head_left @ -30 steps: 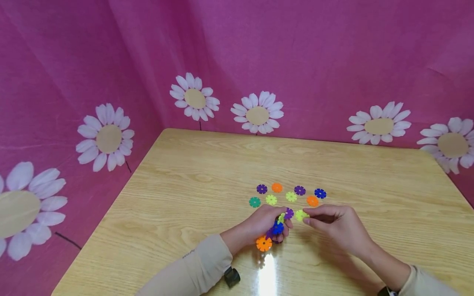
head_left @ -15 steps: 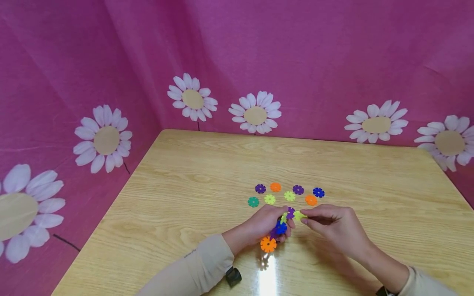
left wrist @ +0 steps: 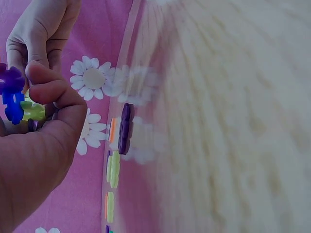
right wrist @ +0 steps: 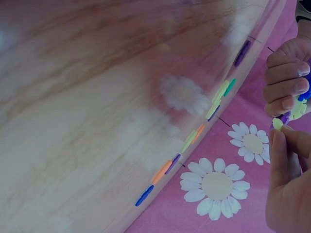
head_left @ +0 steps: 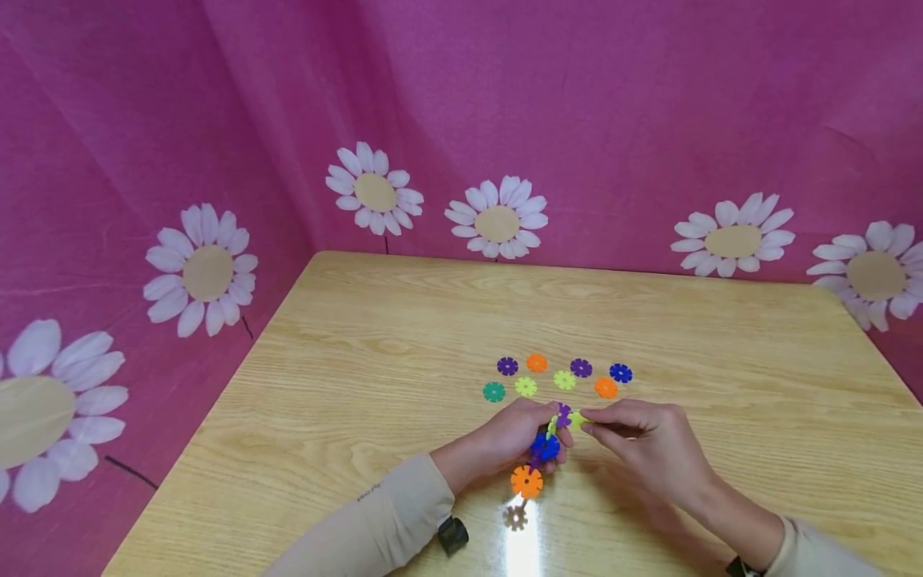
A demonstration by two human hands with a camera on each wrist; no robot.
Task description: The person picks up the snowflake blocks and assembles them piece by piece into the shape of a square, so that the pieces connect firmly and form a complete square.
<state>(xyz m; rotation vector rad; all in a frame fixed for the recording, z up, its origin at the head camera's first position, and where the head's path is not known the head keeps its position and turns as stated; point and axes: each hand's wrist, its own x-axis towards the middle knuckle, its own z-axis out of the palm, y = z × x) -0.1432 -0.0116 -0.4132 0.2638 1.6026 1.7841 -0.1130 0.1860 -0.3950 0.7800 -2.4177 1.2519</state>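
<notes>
My left hand holds a chain of slotted plastic flower discs with its fingers curled round it. A purple disc stands at the chain's upper end, above a yellow-green one, a blue disc and an orange disc that hangs lowest. Between thumb and index finger, my right hand pinches a yellow-green disc edge-on against the purple one. In the right wrist view, that yellow-green disc meets the purple edge. How deep its slot sits is hidden by the fingers.
Loose flower discs lie flat on the wooden table beyond the hands, among them a green disc, an orange disc and a blue disc. A pink curtain with white flowers surrounds the table's far and left sides.
The right hand has brought its yellow-green disc leftward against the purple disc. The chain in the left hand has swung slightly, its orange end moving right and down.
</notes>
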